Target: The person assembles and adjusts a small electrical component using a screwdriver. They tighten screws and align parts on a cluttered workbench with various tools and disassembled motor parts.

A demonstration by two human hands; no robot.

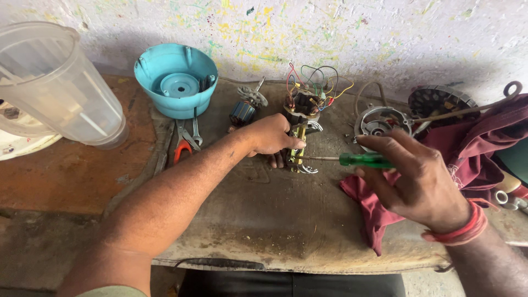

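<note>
Hands meet at the middle of the counter (264, 220). The left hand (270, 135) wraps its fingers around an upright motor stator (301, 132), whose long axis stands vertical with coloured wires (313, 82) sprouting from the top. The right hand (418, 181) pinches a green-handled screwdriver (352, 160) lying level, its long axis running left to right, the tip pointing left into the stator's side. A maroon cloth (385, 217) lies under that hand. Behind sit a turquoise base (176, 80), pliers (184, 144) and a clear plastic jug (55, 82). The counter's near part lies bare up to its front edge.
</note>
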